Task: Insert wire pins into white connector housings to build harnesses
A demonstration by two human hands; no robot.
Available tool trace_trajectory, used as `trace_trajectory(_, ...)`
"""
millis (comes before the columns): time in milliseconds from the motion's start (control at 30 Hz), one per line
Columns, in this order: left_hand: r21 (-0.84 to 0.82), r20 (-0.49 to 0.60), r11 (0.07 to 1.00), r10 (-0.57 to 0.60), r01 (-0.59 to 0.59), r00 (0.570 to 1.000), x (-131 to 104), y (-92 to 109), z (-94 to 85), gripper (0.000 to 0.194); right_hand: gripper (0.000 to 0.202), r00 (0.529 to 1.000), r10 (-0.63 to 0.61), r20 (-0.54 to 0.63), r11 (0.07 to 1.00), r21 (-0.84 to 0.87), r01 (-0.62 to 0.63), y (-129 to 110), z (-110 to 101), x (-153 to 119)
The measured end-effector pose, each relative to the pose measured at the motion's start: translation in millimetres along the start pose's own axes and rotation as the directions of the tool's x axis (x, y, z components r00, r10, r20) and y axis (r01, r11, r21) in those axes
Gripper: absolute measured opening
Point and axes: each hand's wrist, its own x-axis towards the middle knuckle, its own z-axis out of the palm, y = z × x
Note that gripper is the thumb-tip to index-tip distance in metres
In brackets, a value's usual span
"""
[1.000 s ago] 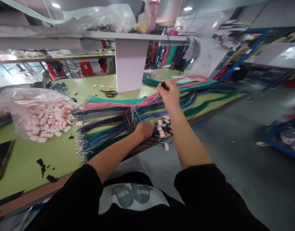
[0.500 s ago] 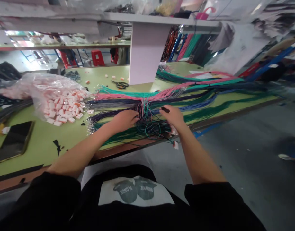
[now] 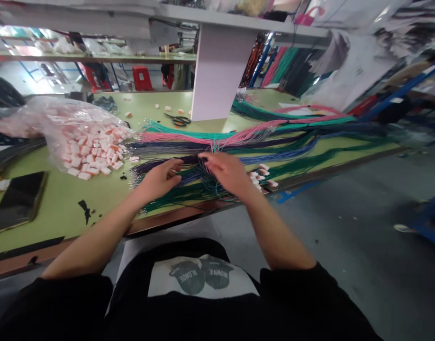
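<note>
Bundles of coloured wires run across the green table, among them a pink bundle (image 3: 167, 137), a dark purple one (image 3: 151, 166) and a green one (image 3: 292, 169). Over the left part of the dark wires is my left hand (image 3: 160, 178), fingers curled and apart, with nothing seen between them. My right hand (image 3: 226, 173) reaches over the middle of the bundles, its fingertips closed on a small dark thing I cannot make out. White connectors (image 3: 257, 178) lie just right of that hand, near the table edge.
A clear plastic bag (image 3: 56, 125) spills many white and orange connectors (image 3: 95, 154) at the left. A phone (image 3: 18, 201) lies at the far left. Black scissors (image 3: 178, 120) rest by a white upright panel (image 3: 219, 71) under a shelf. A blue frame stands at the right.
My right hand has moved left over the wires, carrying the dark piece. My left hand has drawn back slightly left and its fingers have parted. White connectors now show more plainly at the right.
</note>
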Motion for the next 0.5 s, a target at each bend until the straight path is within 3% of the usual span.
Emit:
trace_trajectory(100, -0.223, -0.011, 0.974, 0.025, -0.027, 1.0, -15, -5, -2.0, 0.069, 0.037, 0.977, -0.172, 0.124, 0.943, 0.308, 0.126, -35, 37, 4)
trace_trajectory(233, -0.249, -0.21, 0.967, -0.115, 0.061, 0.971, -34, -5, -1.6, 0.068, 0.041, 0.996, -0.065, 0.061, 0.844, 0.536, 0.023, -63, 69, 10)
trace_trajectory(333, -0.189, -0.275, 0.971, -0.193, 0.144, 0.942, -50, -6, -8.6, 0.065, 0.045, 0.995, -0.051, 0.081, 0.858, 0.513, 0.002, -76, 78, 10)
trace_trajectory(500, 0.004, -0.306, 0.975, -0.212, 0.224, 0.928, -72, -15, -31.1, 0.065, 0.072, 0.959, -0.075, 0.272, 0.962, 0.272, -0.002, -88, 82, 1)
